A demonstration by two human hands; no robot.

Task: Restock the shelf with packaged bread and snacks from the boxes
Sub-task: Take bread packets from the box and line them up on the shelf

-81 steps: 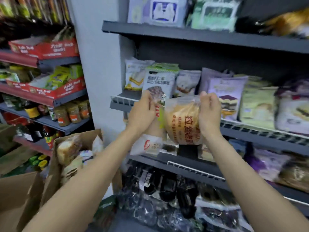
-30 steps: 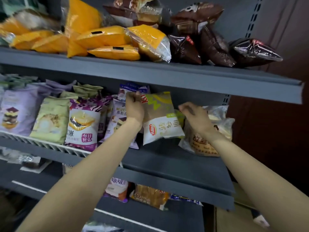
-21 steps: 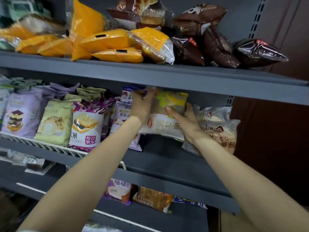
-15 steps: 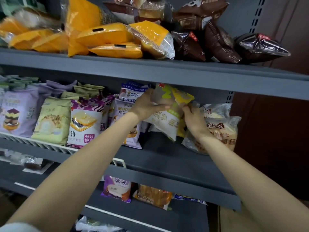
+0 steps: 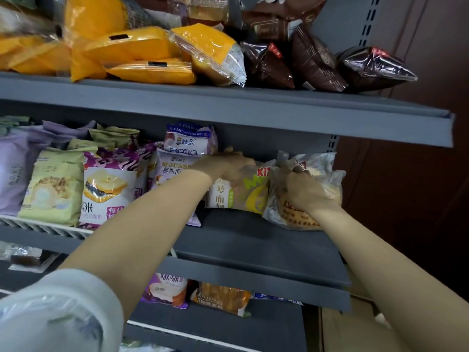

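- The left hand (image 5: 223,166) has its grip curled over the top of a yellow-and-white bread pack (image 5: 238,191), standing it up on the grey middle shelf (image 5: 253,240).
- The right hand (image 5: 302,189) pinches the top of a clear bread bag (image 5: 299,214), just right of that pack, touching it.
- Left of the pack, a row of purple and green packs (image 5: 76,186) already stands.
- In front of the pack the shelf is bare, so I judge more stock is needed.

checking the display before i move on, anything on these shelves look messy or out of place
Yes: on the top shelf, the yellow packs and brown packs lie heaped and tilted, not upright like the packs below.
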